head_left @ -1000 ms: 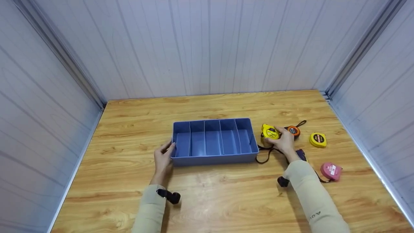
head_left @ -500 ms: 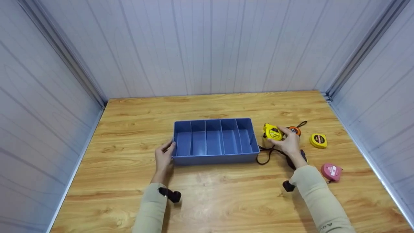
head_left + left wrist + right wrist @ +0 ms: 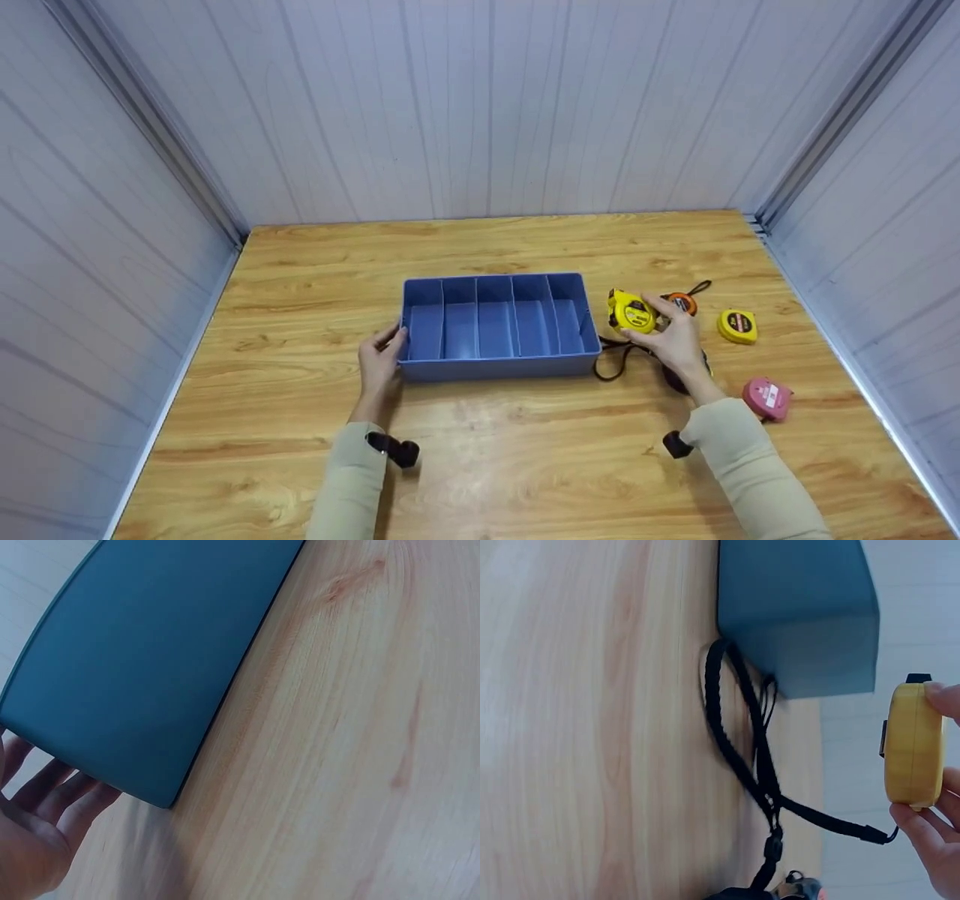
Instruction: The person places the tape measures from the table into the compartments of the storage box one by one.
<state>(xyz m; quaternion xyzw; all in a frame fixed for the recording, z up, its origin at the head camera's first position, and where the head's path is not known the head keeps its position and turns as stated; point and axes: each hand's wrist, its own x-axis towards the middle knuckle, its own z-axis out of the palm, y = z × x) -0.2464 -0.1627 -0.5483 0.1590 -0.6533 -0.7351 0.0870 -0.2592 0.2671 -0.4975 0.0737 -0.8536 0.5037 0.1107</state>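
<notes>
A blue box (image 3: 499, 369) divided into several compartments sits mid-table, its compartments bare. My left hand (image 3: 377, 365) grips its left end, thumb over the rim; in the left wrist view the fingers (image 3: 79, 802) lie along the outside of the end wall. To the right of the box, my right hand (image 3: 679, 346) pinches a yellow tape measure (image 3: 634, 313) between thumb and fingertips. The right wrist view shows this tape measure (image 3: 913, 746) edge-on, raised above the table, a black wrist strap (image 3: 832, 823) running from its lower end.
An orange-and-black tape measure (image 3: 681, 302) lies just behind my right hand. Farther right are a second yellow tape measure (image 3: 739, 326) and a pink one (image 3: 767, 397). A dark tape measure (image 3: 676, 379) is partly hidden under my right wrist. Panel walls (image 3: 480, 112) enclose the table.
My right hand and forearm have shifted slightly right and nearer with the yellow tape measure, which has turned a little. The left hand and box stay almost where they were.
</notes>
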